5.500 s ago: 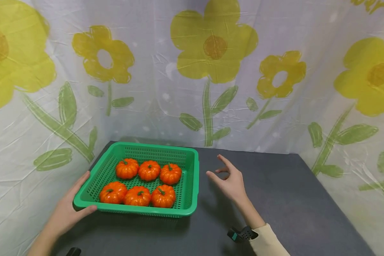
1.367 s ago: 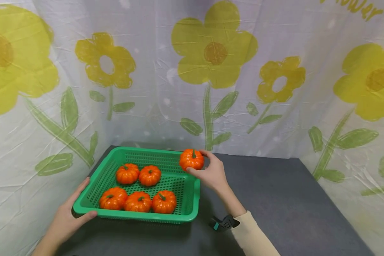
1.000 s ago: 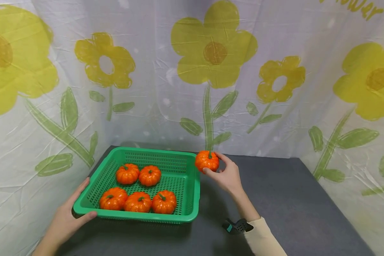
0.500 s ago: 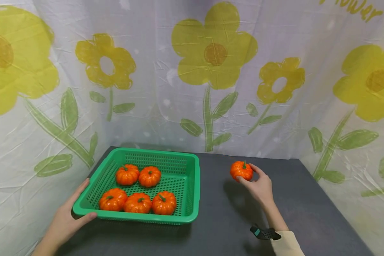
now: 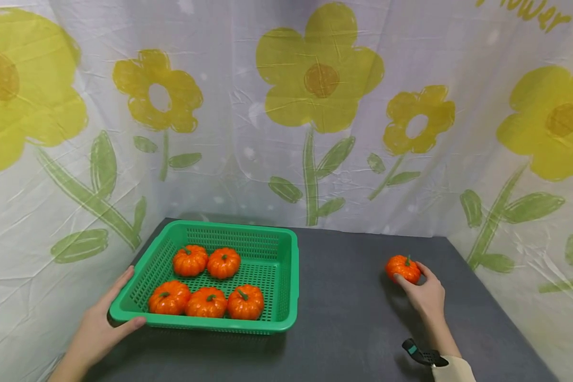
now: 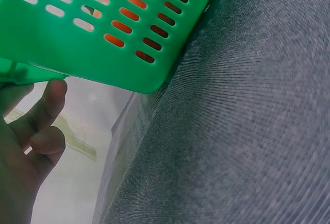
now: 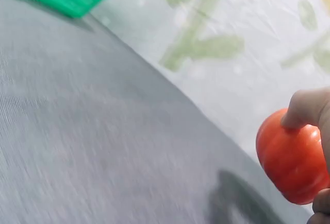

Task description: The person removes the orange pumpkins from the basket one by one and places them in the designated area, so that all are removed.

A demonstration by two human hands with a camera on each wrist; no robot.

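My right hand (image 5: pixel 428 298) pinches a small orange pumpkin (image 5: pixel 401 269) with a green stem between thumb and fingers, close over the right side of the dark table. In the right wrist view the thumb presses on the pumpkin's (image 7: pixel 290 157) ribbed skin, with a shadow on the cloth below. My left hand (image 5: pixel 97 323) holds the near left corner of a green plastic basket (image 5: pixel 290 276), thumb along its front rim and fingers at its left side. Inside, two pumpkins (image 5: pixel 224 263) lie in the back row and three pumpkins (image 5: pixel 207 302) in the front row.
The grey-black tabletop (image 5: pixel 334 318) stretches right of the basket. A white curtain (image 5: pixel 229 132) printed with yellow flowers encloses the back and both sides. A black band (image 5: pixel 425 354) sits on the right wrist, by a cream sleeve (image 5: pixel 453 370).
My right hand has taken the back row's right pumpkin out of the basket, carried it right and lowered it toward the table. My left hand and the basket stay in place.
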